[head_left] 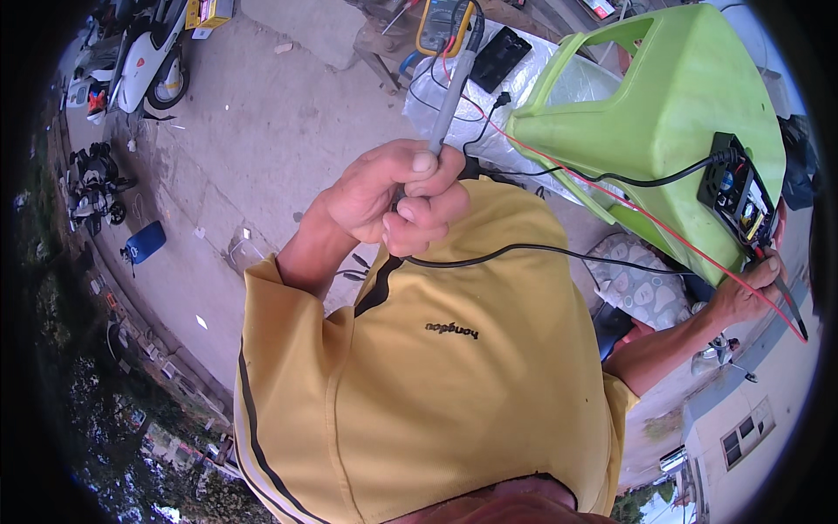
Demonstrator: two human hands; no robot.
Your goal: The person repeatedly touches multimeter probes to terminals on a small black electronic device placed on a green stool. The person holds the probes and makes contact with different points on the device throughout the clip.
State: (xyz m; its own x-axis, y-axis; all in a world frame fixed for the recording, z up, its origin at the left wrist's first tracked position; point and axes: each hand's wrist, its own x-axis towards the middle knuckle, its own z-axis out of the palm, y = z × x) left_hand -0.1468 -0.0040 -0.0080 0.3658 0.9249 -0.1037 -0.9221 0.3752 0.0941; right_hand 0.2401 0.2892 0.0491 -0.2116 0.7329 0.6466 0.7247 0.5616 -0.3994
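Carefully, left hand [397,196] clenches the grey soldering iron [449,96]; right hand [742,293] should pinch the red probe [790,306] steady on the black circuit module [738,196].

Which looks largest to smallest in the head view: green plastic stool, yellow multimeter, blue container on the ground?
1. Green plastic stool, by far.
2. Yellow multimeter.
3. Blue container, though it lies farther off, so its rank below the multimeter is unsure.

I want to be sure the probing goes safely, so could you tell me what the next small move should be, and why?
Probably bring the grey probe in the left hand over to the black circuit board on the green stool. The right hand already holds a tip at the board, while the grey probe points away.
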